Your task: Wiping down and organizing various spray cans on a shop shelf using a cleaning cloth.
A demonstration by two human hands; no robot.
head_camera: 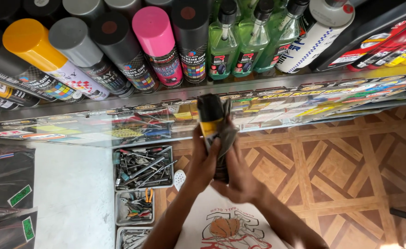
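Both hands gripping | left hand, right hand | black-yellow spray can, grey cloth

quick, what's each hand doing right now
Left hand: closed around the black-capped yellow spray can.
Right hand: closed on a dark grey cloth pressed against the can.

the yellow and black can is blurred and half wrapped by a dark cloth, its lower part hidden behind the left hand. the bottom tool tray is cut off by the edge.
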